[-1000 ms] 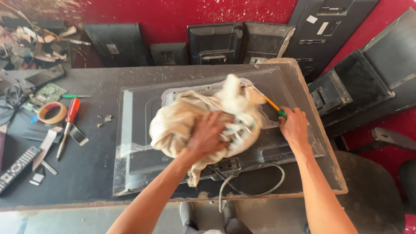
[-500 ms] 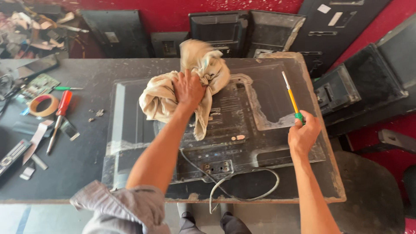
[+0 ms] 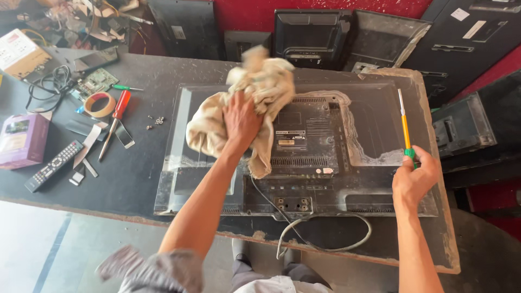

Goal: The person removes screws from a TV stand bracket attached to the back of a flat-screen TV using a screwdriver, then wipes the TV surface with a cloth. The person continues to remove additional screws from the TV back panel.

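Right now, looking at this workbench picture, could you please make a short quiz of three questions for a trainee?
1. True or false: the left hand presses a cloth on the back of the television.
2. What does the right hand hold?
A. a red screwdriver
B. a yellow screwdriver with a green part at the grip
C. a remote control
3. Fill in: the roll of tape lies on the table beside the ____ screwdriver.

Key
1. True
2. B: the yellow screwdriver
3. red
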